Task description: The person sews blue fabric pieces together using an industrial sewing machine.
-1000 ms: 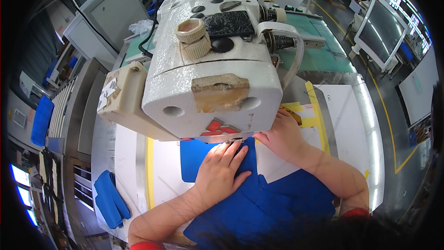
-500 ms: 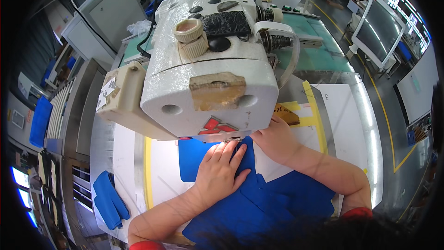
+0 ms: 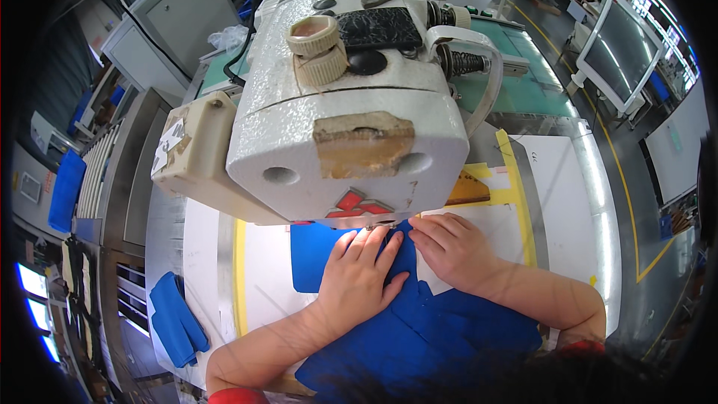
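Observation:
A blue fabric piece (image 3: 310,262) lies under the head of a white sewing machine (image 3: 344,142), and more blue fabric (image 3: 419,337) spreads toward me in overlapping layers. My left hand (image 3: 361,273) rests palm down on the fabric, fingers stretched forward below the machine head and thumb apart. Beside it, my right hand (image 3: 458,251) has its fingers bent close together, their tips at the fabric's right edge near the sewing spot. The needle area is mostly hidden by the machine head.
Folded blue fabric (image 3: 177,319) lies at the left of the worktable. Yellow tape (image 3: 516,202) lines white sheets on both sides, and a brown template (image 3: 470,190) sits behind my right hand. A monitor (image 3: 619,46) stands at the far right, a grey cabinet (image 3: 176,19) at the far left.
My right hand has drawn back from beside the machine head toward me, and its fingers now show at the fabric edge. My left hand stays nearly in place. The view has shifted slightly.

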A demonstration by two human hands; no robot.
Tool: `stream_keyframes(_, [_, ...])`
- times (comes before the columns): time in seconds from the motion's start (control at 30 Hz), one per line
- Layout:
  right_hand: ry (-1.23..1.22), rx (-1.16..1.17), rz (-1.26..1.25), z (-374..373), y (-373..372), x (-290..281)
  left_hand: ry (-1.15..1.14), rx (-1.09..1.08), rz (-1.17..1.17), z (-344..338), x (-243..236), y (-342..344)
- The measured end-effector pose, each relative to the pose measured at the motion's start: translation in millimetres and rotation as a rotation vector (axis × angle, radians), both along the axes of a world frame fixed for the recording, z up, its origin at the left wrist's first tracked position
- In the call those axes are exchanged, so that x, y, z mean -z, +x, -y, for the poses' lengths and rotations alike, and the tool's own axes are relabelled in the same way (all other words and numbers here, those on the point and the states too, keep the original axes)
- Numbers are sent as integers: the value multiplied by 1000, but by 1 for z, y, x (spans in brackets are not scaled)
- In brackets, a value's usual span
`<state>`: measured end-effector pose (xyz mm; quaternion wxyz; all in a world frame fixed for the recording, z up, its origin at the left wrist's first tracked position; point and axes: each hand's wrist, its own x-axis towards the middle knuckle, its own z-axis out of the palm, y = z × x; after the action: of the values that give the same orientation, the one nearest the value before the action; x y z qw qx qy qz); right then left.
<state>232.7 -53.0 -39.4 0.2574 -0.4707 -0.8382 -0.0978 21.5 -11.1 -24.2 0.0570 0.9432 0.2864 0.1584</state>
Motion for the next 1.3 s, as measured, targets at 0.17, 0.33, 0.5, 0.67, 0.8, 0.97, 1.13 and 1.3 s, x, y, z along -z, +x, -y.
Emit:
stream_keyframes(0.17, [0, 4, -1, 0, -1, 3, 7, 4, 8, -1, 1, 0])
stream_keyframes(0.33, [3, 9, 3, 0, 0, 3, 46, 13, 21, -1, -1, 1])
stream_keyframes(0.5, [27, 3, 26, 1, 0, 2, 3, -4, -12, 0, -3, 0])
stream_keyframes(0.67, [22, 2, 8, 1, -2, 1, 10, -6, -1, 0, 0, 0])
stream_keyframes(0.8, [33, 0, -4, 0, -2, 1, 39, -10, 11, 0, 1, 0])
stream_keyframes(0.97, [35, 9, -36, 0, -1, 3, 60, -10, 14, 1, 0, 2])
stream_keyframes(1.13, [24, 2, -35, -2, -1, 3, 55, -25, -8, 2, -1, 3])
stream_keyframes(1.3, [4, -19, -6, -4, -2, 4, 53, -35, 0, 1, -1, 4])
